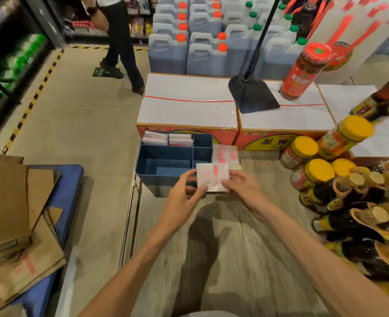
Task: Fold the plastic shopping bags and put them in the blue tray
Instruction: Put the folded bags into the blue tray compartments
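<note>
Folded plastic bag: white with red print, a compact rectangle, held at centre frame just above the near right corner of the blue tray.
Left hand: fingers curled, thumb and fingertips pinching the bag's left edge.
Right hand: fingers curled, pinching the bag's right edge and lower corner.
Blue tray: divided into compartments, sitting on the grey wood-grain counter left of centre; its two far left compartments contain folded white bags, the large near compartment shows bare blue floor.
Unfolded bag pile: white with red print, lying on the counter just right of the tray, behind the held bag.
Yellow-lidded jars: stacked at right of frame, with dark bottles below them.
Orange cartons: white-topped, directly behind the tray.
Jugs: rows at upper centre.
Flattened cardboard: lower left, on a blue surface.
Second person: standing, upper left.
</note>
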